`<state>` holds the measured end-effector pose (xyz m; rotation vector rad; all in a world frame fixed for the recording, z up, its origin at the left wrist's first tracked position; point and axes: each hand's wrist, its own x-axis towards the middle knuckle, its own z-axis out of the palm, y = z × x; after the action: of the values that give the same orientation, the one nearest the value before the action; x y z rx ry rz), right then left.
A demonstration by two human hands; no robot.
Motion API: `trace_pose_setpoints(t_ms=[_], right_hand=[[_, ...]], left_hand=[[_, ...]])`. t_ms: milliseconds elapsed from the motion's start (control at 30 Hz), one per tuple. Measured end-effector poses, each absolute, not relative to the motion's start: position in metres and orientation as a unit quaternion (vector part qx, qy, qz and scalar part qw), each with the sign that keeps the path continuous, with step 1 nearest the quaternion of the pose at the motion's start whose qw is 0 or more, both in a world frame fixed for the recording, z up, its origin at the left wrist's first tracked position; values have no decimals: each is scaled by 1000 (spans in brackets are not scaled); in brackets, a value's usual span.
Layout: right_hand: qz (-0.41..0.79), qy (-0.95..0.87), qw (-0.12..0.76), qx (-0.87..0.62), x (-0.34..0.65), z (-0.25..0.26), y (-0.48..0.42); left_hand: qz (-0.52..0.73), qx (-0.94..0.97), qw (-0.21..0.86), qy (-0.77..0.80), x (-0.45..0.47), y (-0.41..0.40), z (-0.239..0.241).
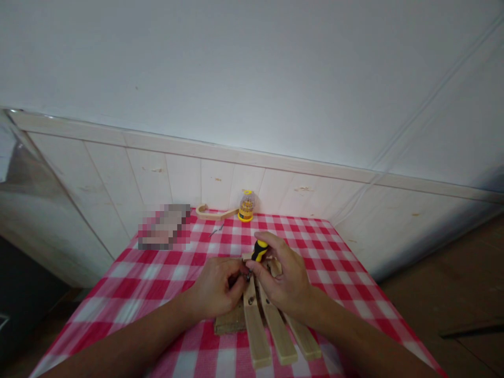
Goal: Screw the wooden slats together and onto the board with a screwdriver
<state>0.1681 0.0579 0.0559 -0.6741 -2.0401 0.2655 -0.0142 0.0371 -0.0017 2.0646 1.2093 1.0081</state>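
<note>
My right hand (284,278) is closed around a yellow and black screwdriver (259,251), its tip pointing down at the far end of several wooden slats (255,328) lying fanned on the checked tablecloth. My left hand (219,287) is curled beside it, fingertips pinched at the same spot where the slats meet; what they pinch is too small to make out. A brown wooden block (229,324) lies under the slats' near left side.
The table has a red and white checked cloth (157,273). At its far edge stand a yellow screwdriver bit holder (246,206), a curved wooden piece (214,212) and a blurred-out object (163,227). A pale panelled wall runs behind.
</note>
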Motion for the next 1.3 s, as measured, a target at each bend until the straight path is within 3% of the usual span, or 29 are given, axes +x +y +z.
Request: trace_pose_setpoints(t_ms=[1300], right_hand=[[104, -849, 452, -252, 168, 63, 54]], left_hand=[[391, 764, 263, 441, -13, 37, 0]])
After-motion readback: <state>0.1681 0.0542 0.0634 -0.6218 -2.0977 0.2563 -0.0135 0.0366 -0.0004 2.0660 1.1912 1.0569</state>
